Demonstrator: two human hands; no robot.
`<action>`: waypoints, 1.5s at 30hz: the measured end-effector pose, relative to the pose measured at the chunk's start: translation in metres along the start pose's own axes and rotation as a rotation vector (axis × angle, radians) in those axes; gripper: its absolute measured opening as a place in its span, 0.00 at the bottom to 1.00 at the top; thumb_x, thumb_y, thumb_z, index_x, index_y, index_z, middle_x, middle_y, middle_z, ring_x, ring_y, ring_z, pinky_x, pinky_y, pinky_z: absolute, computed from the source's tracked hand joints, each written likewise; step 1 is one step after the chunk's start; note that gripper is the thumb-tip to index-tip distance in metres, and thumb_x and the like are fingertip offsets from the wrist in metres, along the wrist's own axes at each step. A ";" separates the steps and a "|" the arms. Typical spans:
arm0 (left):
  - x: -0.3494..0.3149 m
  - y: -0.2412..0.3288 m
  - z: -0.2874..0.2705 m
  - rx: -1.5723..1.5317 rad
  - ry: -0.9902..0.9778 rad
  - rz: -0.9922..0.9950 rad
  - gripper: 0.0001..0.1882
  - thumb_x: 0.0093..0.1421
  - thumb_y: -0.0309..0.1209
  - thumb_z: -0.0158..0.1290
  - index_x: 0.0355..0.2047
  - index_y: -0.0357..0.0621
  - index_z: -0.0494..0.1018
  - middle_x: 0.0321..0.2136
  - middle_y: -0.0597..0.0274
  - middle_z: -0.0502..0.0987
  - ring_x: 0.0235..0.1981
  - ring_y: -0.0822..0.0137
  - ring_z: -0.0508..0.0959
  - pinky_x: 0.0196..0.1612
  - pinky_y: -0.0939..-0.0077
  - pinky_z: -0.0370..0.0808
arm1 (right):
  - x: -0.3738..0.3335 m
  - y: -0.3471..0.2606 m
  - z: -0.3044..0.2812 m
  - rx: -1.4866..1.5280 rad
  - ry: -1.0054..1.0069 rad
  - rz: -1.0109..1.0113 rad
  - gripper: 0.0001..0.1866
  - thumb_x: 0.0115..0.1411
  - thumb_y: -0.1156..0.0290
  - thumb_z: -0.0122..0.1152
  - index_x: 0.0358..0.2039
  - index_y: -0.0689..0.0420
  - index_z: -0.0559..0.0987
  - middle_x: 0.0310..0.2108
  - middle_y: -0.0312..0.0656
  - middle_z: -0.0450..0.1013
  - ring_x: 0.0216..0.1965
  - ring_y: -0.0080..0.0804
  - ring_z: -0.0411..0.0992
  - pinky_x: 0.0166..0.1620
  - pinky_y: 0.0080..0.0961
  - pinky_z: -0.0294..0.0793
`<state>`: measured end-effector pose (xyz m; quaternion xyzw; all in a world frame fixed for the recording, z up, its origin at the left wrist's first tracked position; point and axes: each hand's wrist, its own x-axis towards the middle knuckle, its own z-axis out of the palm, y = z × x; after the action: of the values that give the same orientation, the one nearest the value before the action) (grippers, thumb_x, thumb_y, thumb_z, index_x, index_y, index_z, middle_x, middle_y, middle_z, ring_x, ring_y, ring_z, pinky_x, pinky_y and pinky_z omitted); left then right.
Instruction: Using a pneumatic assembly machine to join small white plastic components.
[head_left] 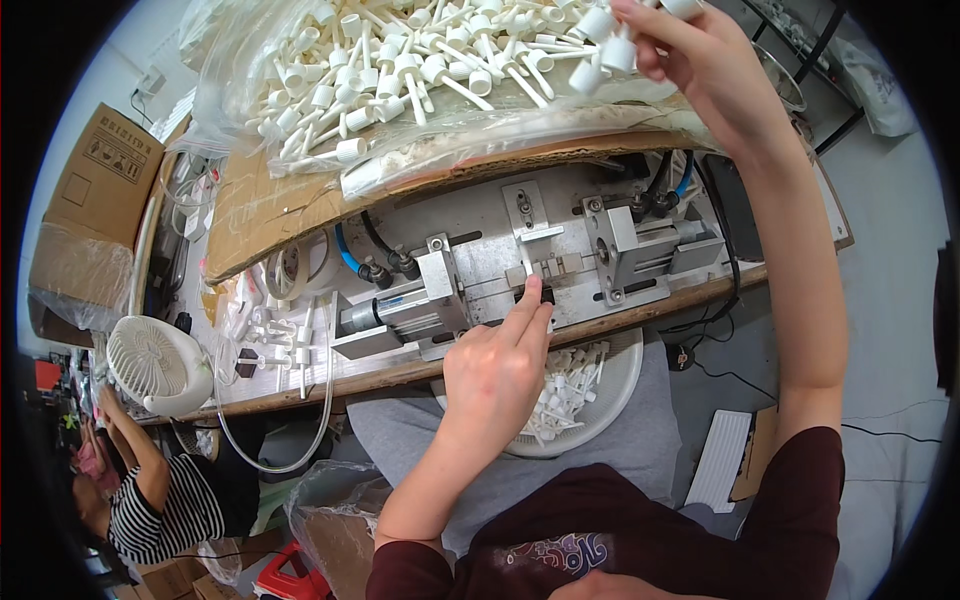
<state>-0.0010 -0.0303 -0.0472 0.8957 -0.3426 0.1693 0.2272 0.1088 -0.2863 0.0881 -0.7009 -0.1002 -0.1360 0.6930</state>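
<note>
Right grip [705, 62] clamped on white caps [618, 54], cap pile [400, 78] to its left. Left grip [497, 378] at a white stick [529, 258] just ahead, by the metal jig [566, 264]; can't tell from here if it's pinching.

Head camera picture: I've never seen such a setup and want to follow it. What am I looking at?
No robot here: a head-worn wide fisheye camera looks down, so straight edges bend. The bare left hand reaches between two metal units on the bench, to a small white piece. The raised right hand holds several white capped pieces. Beyond the units, a heap of similar pieces lies on clear plastic and cardboard. A white basket at the lap holds more small white parts.
</note>
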 end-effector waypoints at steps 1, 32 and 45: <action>0.000 0.000 -0.001 -0.002 -0.004 0.005 0.14 0.51 0.28 0.66 0.40 0.42 0.82 0.50 0.62 0.82 0.18 0.66 0.77 0.26 0.76 0.75 | -0.010 -0.003 -0.003 0.107 -0.046 0.045 0.11 0.60 0.66 0.67 0.35 0.62 0.80 0.25 0.39 0.76 0.25 0.27 0.73 0.30 0.24 0.72; -0.004 0.002 0.003 -0.041 0.056 0.010 0.14 0.51 0.25 0.66 0.40 0.41 0.82 0.47 0.61 0.83 0.29 0.66 0.81 0.33 0.75 0.77 | -0.189 0.055 0.045 0.280 0.070 0.492 0.08 0.63 0.73 0.66 0.38 0.64 0.78 0.27 0.36 0.74 0.20 0.15 0.70 0.21 0.14 0.68; -0.002 0.000 -0.005 -0.242 0.027 -0.050 0.18 0.49 0.24 0.67 0.43 0.42 0.82 0.45 0.60 0.83 0.26 0.66 0.81 0.31 0.76 0.78 | -0.192 0.060 0.045 0.213 0.143 0.507 0.09 0.64 0.71 0.66 0.38 0.65 0.79 0.23 0.36 0.75 0.16 0.16 0.68 0.18 0.14 0.65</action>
<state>-0.0032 -0.0267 -0.0436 0.8677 -0.3350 0.1330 0.3424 -0.0500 -0.2329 -0.0322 -0.6154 0.1135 0.0039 0.7800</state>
